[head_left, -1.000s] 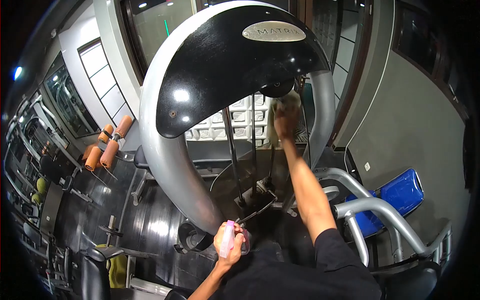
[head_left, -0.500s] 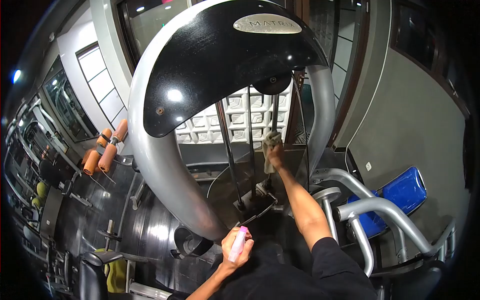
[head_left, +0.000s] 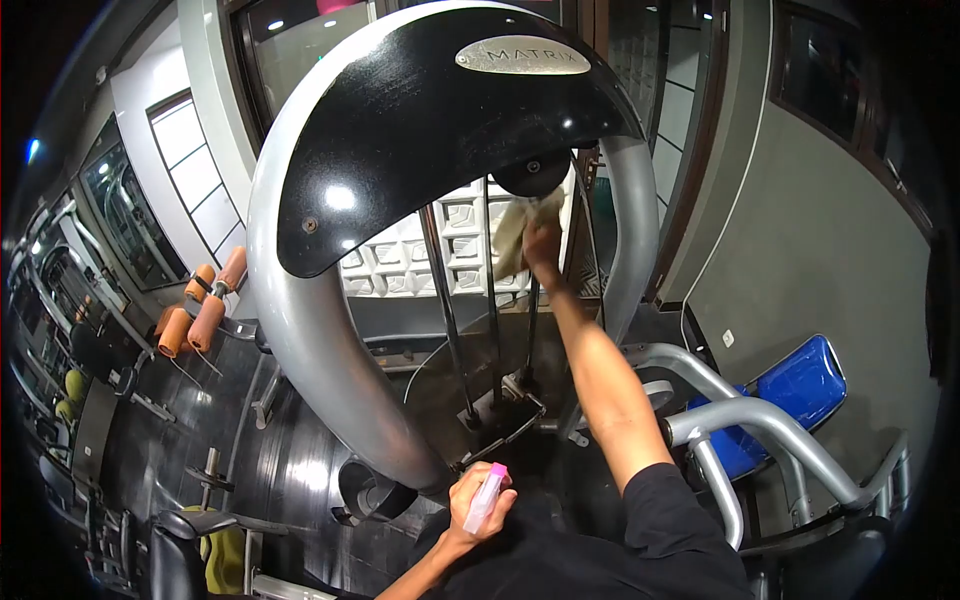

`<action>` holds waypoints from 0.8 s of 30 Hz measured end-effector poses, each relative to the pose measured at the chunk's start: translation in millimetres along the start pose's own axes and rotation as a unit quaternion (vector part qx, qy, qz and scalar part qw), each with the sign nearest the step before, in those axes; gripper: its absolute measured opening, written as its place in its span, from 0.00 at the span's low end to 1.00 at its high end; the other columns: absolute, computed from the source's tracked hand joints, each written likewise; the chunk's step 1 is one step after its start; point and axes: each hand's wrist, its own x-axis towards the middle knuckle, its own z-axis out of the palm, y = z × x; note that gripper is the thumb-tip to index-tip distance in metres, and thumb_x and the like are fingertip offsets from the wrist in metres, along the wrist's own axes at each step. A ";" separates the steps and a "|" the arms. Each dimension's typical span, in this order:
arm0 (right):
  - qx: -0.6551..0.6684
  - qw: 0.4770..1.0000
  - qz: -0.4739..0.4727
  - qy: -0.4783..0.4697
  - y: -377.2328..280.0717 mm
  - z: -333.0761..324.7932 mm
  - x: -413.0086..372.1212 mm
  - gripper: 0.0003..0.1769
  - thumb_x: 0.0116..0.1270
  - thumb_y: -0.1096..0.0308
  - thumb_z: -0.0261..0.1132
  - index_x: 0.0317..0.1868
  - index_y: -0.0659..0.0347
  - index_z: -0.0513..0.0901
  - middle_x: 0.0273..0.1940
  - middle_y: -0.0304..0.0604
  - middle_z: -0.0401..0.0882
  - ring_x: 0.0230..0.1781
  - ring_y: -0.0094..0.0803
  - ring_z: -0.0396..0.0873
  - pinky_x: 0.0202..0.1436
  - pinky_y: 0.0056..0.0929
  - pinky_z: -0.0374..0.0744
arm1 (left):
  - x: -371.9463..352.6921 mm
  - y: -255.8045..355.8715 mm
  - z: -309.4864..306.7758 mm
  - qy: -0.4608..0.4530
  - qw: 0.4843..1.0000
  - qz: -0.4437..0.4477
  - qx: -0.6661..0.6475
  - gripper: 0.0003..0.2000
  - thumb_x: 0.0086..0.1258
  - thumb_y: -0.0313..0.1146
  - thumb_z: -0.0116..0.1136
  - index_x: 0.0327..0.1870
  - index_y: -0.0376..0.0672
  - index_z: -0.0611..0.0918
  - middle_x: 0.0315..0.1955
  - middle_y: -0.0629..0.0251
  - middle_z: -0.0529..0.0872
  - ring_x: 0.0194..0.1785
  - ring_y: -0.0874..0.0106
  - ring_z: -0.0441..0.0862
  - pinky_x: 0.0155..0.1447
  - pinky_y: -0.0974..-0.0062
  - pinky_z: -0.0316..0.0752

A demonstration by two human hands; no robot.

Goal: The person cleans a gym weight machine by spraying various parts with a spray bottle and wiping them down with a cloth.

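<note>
My right hand (head_left: 541, 246) is closed on a pale, greyish-beige cloth (head_left: 510, 238), wrapped against the right guide rod (head_left: 533, 320) of a weight machine. The cloth sits just under the round black pulley cover (head_left: 532, 174). Two more dark upright rods (head_left: 443, 290) stand to its left. Low in front of my body, my left hand (head_left: 466, 500) grips a small translucent bottle (head_left: 484, 502) with a pink top, tilted upward. The machine's curved silver frame (head_left: 310, 350) and black top panel (head_left: 400, 130) arch over the rods.
Silver tube handles (head_left: 750, 415) and a blue padded seat (head_left: 800, 385) stand on the right. Orange foam rollers (head_left: 205, 325) belong to equipment at the left. A black round foot (head_left: 370, 490) juts out near the frame's base. A grey wall (head_left: 820, 260) rises at right.
My right hand has slid the cloth up the rod, from about mid-height to near the pulley cover. My left hand keeps its hold on the bottle, almost unmoved. The view has shifted slightly.
</note>
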 end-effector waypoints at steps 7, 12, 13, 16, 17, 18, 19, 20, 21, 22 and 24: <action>0.086 0.988 0.107 -0.068 44.0 -11.2 -124.7 0.14 0.68 0.66 0.55 0.49 0.63 0.79 0.52 0.56 0.77 0.56 0.52 0.74 0.60 0.39 0.72 | -10.8 1.9 0.2 -0.011 1.000 -0.010 -0.009 0.10 0.57 0.25 0.65 0.37 0.33 0.78 0.29 0.58 0.82 0.31 0.66 0.80 0.37 0.74 0.75; 0.124 0.990 0.029 -0.064 19.0 -22.9 -63.3 0.15 0.69 0.65 0.54 0.50 0.64 0.79 0.51 0.57 0.78 0.53 0.51 0.75 0.56 0.39 0.73 | -14.3 -4.3 -0.9 -0.013 1.000 -0.014 -0.002 0.10 0.57 0.24 0.65 0.38 0.33 0.78 0.30 0.58 0.82 0.31 0.66 0.81 0.38 0.74 0.76; 0.113 0.991 0.045 -0.053 -7.5 -30.9 -39.0 0.17 0.69 0.63 0.54 0.50 0.67 0.78 0.50 0.59 0.78 0.53 0.54 0.75 0.57 0.41 0.72 | -13.5 -4.6 -0.2 -0.014 1.000 -0.015 -0.003 0.10 0.57 0.24 0.65 0.38 0.33 0.78 0.30 0.58 0.82 0.31 0.66 0.81 0.38 0.74 0.76; 0.158 0.986 0.054 0.008 -35.2 -26.3 36.3 0.17 0.66 0.67 0.55 0.51 0.70 0.73 0.47 0.58 0.77 0.52 0.55 0.74 0.57 0.41 0.71 | -10.6 -3.6 -1.2 -0.017 1.000 -0.015 -0.011 0.11 0.57 0.24 0.65 0.39 0.33 0.78 0.30 0.58 0.82 0.31 0.67 0.81 0.38 0.74 0.76; 0.205 0.978 0.024 0.031 -56.1 -32.7 46.2 0.18 0.67 0.67 0.55 0.53 0.70 0.72 0.48 0.57 0.77 0.52 0.54 0.75 0.57 0.40 0.71 | -8.8 -3.3 -2.1 -0.020 1.000 -0.018 -0.009 0.11 0.57 0.24 0.65 0.39 0.33 0.78 0.30 0.58 0.82 0.31 0.67 0.81 0.38 0.74 0.76; 0.252 0.966 -0.007 0.051 -75.0 -39.5 55.5 0.18 0.67 0.67 0.56 0.54 0.70 0.72 0.49 0.57 0.77 0.52 0.53 0.75 0.57 0.39 0.71 | -6.6 -3.4 -2.5 -0.021 1.000 -0.021 -0.007 0.11 0.58 0.24 0.65 0.39 0.33 0.78 0.30 0.58 0.82 0.31 0.67 0.81 0.38 0.75 0.76; 0.252 0.966 -0.009 0.049 -66.8 -34.9 49.3 0.18 0.67 0.67 0.56 0.54 0.70 0.72 0.49 0.57 0.77 0.52 0.53 0.75 0.57 0.39 0.71 | -5.4 -3.6 -3.0 -0.018 1.000 -0.021 -0.008 0.11 0.58 0.24 0.65 0.39 0.33 0.78 0.30 0.58 0.82 0.31 0.67 0.81 0.38 0.75 0.76; 0.161 0.987 0.016 0.024 -46.7 -26.2 30.6 0.19 0.68 0.66 0.56 0.55 0.69 0.71 0.50 0.56 0.77 0.54 0.51 0.75 0.58 0.38 0.71 | -5.0 -3.8 -3.9 -0.014 1.000 -0.023 0.001 0.10 0.58 0.25 0.64 0.39 0.33 0.78 0.30 0.58 0.82 0.31 0.68 0.81 0.38 0.75 0.76; 0.069 0.997 0.038 -0.001 -29.8 -18.5 9.8 0.20 0.69 0.65 0.57 0.57 0.68 0.71 0.52 0.56 0.76 0.55 0.50 0.75 0.58 0.37 0.71 | -3.7 -4.5 -3.5 -0.009 1.000 -0.025 0.009 0.10 0.59 0.25 0.64 0.39 0.33 0.78 0.30 0.58 0.82 0.32 0.68 0.81 0.38 0.75 0.76; 0.072 0.996 0.016 0.053 -23.9 -14.5 -21.5 0.21 0.71 0.62 0.57 0.59 0.66 0.70 0.54 0.55 0.75 0.57 0.47 0.74 0.59 0.36 0.70 | -3.3 -5.4 -2.5 -0.007 1.000 -0.025 0.009 0.10 0.59 0.25 0.64 0.39 0.33 0.78 0.30 0.58 0.82 0.32 0.68 0.81 0.38 0.75 0.76; 0.118 0.987 0.107 -0.019 14.3 -7.7 -91.4 0.21 0.68 0.66 0.58 0.61 0.60 0.71 0.57 0.54 0.74 0.59 0.44 0.73 0.59 0.35 0.70 | -4.1 -5.5 -3.9 -0.004 0.999 -0.045 -0.015 0.09 0.60 0.26 0.63 0.38 0.33 0.78 0.30 0.58 0.82 0.31 0.68 0.81 0.38 0.75 0.76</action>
